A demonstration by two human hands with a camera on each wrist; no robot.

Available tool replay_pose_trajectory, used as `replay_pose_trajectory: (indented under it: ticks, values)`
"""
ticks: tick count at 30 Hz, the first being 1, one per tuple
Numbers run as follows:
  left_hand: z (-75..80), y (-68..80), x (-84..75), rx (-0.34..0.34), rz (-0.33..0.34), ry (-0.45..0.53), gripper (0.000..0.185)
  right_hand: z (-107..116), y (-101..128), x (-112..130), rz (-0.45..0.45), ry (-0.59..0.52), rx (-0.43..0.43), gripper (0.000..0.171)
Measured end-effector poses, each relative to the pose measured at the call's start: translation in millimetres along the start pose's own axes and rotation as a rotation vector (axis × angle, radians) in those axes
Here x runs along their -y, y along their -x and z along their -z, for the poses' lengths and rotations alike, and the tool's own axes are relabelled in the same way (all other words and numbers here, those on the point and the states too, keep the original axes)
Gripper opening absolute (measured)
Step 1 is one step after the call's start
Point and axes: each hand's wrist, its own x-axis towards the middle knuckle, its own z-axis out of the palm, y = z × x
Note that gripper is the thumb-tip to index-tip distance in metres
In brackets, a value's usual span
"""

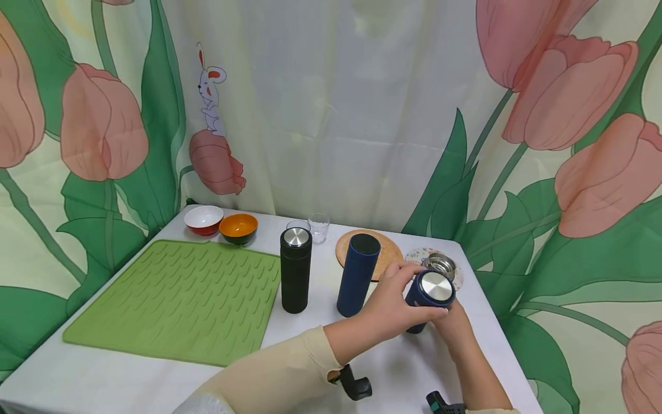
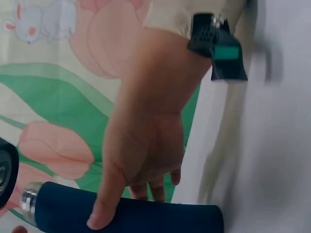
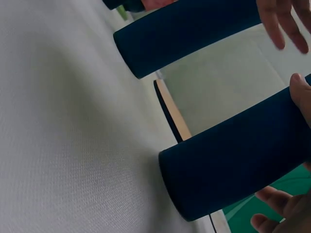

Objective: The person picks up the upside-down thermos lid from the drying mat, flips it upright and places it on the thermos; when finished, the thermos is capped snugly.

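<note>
A dark blue flask with a steel cap is tilted just above the white table at the front right. My left hand grips its upper part near the cap, the thumb pressed on the blue wall. My right hand holds the lower body from the near side, its thumb on the flask. A second dark blue flask, open at the top, stands just left of my hands and also shows in the right wrist view.
A black flask with a steel lid stands by a green ribbed mat. A cork coaster, a steel insert on a floral coaster, two small glasses and two bowls lie toward the back. A tulip curtain hangs behind.
</note>
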Motion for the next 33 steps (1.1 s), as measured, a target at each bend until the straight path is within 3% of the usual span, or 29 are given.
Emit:
replay_pose_trajectory:
  ticks: [5, 16, 23, 33]
  values:
    - [-18.6, -21.9, 0.4, -0.069, 0.020, -0.011, 0.071, 0, 2, -1, -0.023, 0.060, 0.017, 0.084]
    - [-25.8, -59.5, -2.8, -0.081, 0.034, -0.028, 0.067, -1, 4, 2, -0.027, 0.037, 0.038, 0.087]
    - [-23.6, -67.3, 1.8, -0.045, 0.072, -0.056, 0.063, -3, 4, 6, -0.029, -0.006, 0.059, 0.091]
    - [-19.7, -71.7, 2.0, 0.017, 0.058, -0.145, 0.065, -1, 4, 6, -0.026, 0.017, 0.054, 0.095]
